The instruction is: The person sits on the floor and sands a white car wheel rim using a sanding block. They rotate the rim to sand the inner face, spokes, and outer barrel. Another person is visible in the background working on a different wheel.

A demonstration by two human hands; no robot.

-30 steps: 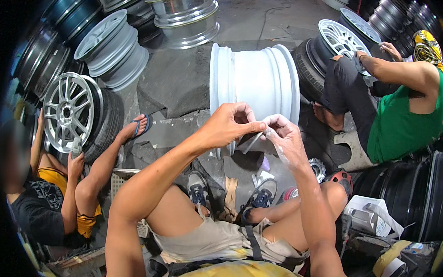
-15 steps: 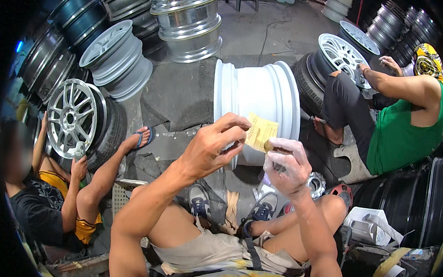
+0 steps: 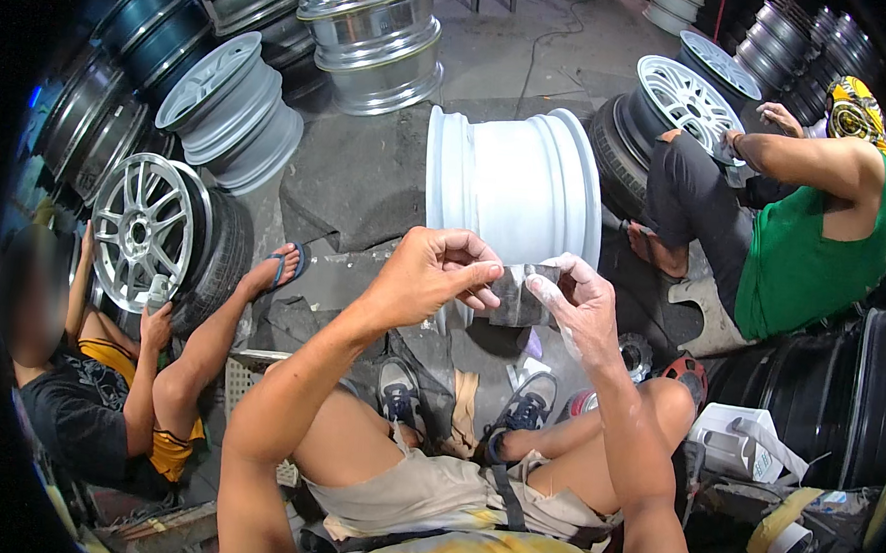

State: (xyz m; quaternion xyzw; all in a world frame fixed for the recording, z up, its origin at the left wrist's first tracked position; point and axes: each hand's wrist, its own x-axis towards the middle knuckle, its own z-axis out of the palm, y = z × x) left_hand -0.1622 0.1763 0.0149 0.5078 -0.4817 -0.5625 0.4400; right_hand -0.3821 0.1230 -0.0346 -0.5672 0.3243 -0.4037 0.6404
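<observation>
Between my hands is a small piece of sandpaper, its dark grey face showing with creases across it. My left hand pinches one edge between thumb and fingers. The other edge is in the fingers of my right hand, which is coated in white dust. Just beyond them a pale grey-white wheel rim lies on its side, its barrel facing me; my hands cover part of its near edge.
At left a person holds a spoked wheel with a tyre. On the right another person in green works at a light grey wheel. Stacked rims stand behind. A white container sits at lower right.
The sandpaper has turned from its yellow printed backing to its dark face. My right hand has rotated, with its thumb now over the sheet. The view has shifted slightly.
</observation>
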